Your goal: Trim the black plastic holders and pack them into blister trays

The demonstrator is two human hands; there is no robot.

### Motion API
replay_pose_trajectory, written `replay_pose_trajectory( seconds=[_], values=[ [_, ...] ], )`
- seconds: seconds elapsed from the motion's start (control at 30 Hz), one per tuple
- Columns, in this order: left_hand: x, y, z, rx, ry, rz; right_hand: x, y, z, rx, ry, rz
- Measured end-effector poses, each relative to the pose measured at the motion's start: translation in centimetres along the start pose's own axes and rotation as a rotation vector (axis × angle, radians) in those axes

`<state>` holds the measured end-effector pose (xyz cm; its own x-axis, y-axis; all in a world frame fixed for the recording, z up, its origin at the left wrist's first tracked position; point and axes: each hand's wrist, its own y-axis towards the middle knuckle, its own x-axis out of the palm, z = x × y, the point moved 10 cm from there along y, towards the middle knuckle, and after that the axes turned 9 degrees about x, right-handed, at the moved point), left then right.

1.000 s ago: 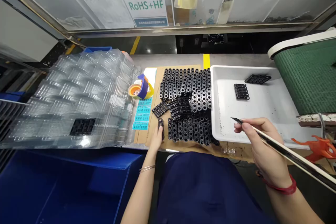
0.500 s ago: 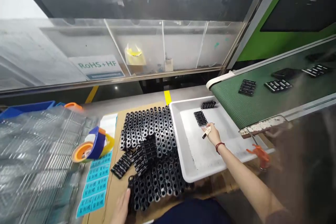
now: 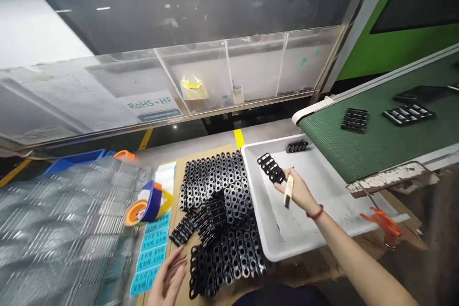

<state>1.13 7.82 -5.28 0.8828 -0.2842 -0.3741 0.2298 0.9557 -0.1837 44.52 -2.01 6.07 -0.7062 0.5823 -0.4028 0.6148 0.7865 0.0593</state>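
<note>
My right hand [image 3: 299,190] is over the white tray [image 3: 267,252], its fingers closed on a black slotted plastic part [image 3: 270,167]. The part is tilted up above the tray floor. A cream-coloured stick-like tool [image 3: 288,191] with a dark end also sits in that hand; I cannot make out its kind. Another black part [image 3: 297,147] stands at the tray's back wall. My left hand [image 3: 169,275] holds nothing, its fingers apart, just left of the rows of black plastic parts [image 3: 229,253] on cardboard. Several loose parts [image 3: 211,217] lie on top of the rows.
A green conveyor belt [image 3: 330,138] at the right carries several black parts [image 3: 355,119]. An orange clamp-like object [image 3: 383,222] is by the tray's right corner. At the left are clear plastic trays [image 3: 71,220], tape rolls [image 3: 148,203] and blue label sheets [image 3: 152,253].
My right hand has lifted the black part off the tray floor and tilted it. My left hand has come away from the rows' edge and opened. The view has shifted slightly.
</note>
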Motion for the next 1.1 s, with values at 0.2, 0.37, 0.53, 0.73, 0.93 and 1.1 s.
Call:
replay_pose_trajectory(
  seconds=[0.2, 0.37, 0.53, 0.73, 0.93, 1.1],
  values=[
    [9.5, -4.3, 13.5, 0.396, -0.456, -0.487, 6.2, -10.6, -9.5, -0.242, -0.014, -0.465],
    [8.1, -6.8, 18.6, 0.631, -0.572, -0.436, 6.1, -14.0, -12.9, -0.327, 0.166, -0.438],
    [7.1, -9.1, 19.0, 0.674, -0.086, -0.371, 5.9, -13.8, -14.0, -0.185, 0.259, -0.303],
    [7.6, -11.1, 19.6, 0.825, 0.143, -0.386, 9.3, -15.1, -14.5, -0.056, 0.358, -0.529],
    [7.7, -12.0, 19.3, 0.872, 0.225, -0.398, 10.2, -15.9, -13.9, 0.024, 0.36, -0.561],
    [6.5, -11.6, 18.7, 0.777, 0.035, -0.359, 8.9, -15.4, -13.7, -0.019, 0.433, -0.411]
  ],
)
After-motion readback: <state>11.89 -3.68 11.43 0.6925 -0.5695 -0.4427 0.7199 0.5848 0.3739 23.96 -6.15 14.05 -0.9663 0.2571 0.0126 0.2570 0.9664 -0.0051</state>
